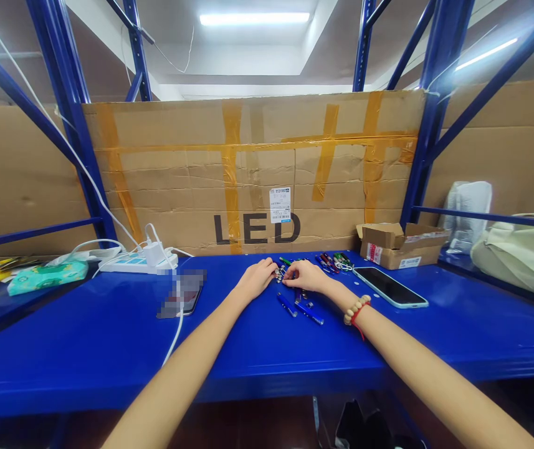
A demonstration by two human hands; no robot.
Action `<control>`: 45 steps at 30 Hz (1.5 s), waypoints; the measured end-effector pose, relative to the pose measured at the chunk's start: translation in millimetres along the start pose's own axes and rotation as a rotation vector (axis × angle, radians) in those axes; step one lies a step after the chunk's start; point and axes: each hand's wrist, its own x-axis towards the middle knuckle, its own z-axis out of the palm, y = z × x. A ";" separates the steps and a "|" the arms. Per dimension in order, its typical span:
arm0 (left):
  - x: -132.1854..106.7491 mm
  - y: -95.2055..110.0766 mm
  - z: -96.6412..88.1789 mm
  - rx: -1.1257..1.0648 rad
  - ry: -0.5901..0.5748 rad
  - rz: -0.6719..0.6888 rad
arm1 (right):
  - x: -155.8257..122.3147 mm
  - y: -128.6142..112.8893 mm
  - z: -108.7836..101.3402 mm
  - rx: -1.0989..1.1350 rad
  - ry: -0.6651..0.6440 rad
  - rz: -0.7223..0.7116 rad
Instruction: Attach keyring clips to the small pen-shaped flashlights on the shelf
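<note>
My left hand point(258, 277) rests on the blue shelf, its fingers stretched forward and lying beside a small heap of shiny metal pieces point(280, 272). Opposite it, my right hand point(306, 276) has thumb and fingers curled together in a pinch at the same heap. Whatever lies between those fingertips is too small to make out. Closer to me are two slim blue tubes with silvery ends point(286, 304), lying slanted. Some small dark and blue parts point(301, 294) lie just under my right hand, which partly hides them. A green slim piece point(285, 261) shows behind the hands.
Red, green and dark slim pieces point(334, 262) lie behind my right hand. A phone point(390, 287) and an open cardboard box point(402, 246) are to the right. Leftward are a power strip point(131, 265), a cable and a blurred phone point(192, 299). A large carton point(257, 174) stands behind.
</note>
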 end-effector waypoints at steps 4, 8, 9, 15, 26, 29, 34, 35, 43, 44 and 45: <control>0.0 0.6 0.0 0.031 -0.012 -0.010 | 0.3 -1.9 1.5 0.077 -0.015 0.014; 0.0 1.2 -0.2 0.056 -0.022 -0.012 | 0.0 -2.6 1.7 0.076 -0.012 -0.008; 0.0 1.3 -0.3 0.060 -0.024 -0.013 | -0.3 -3.1 1.3 0.058 -0.004 -0.011; -1.0 5.1 -4.0 0.064 -0.067 -0.071 | -2.6 -9.3 -5.1 -0.064 0.164 -0.062; -1.8 6.3 -5.0 -0.007 -0.085 -0.129 | 0.4 -11.9 -1.3 0.041 0.327 -0.285; -1.5 5.3 -3.2 -0.028 -0.084 -0.142 | 0.2 -12.1 -0.6 0.045 0.335 -0.296; -1.6 4.5 -1.7 -0.057 -0.062 -0.160 | 0.3 -11.8 -0.6 0.044 0.347 -0.310; -1.7 4.5 -1.9 -0.059 -0.062 -0.160 | 0.5 -11.6 -0.5 0.043 0.347 -0.314; -1.3 6.2 -5.4 -0.054 -0.088 -0.162 | 1.6 -10.9 0.7 0.038 0.340 -0.312; -1.4 6.1 -5.3 -0.053 -0.087 -0.162 | 1.8 -10.8 0.9 0.040 0.341 -0.314; -1.4 5.9 -5.1 -0.054 -0.087 -0.161 | 2.0 -10.8 1.0 0.042 0.341 -0.315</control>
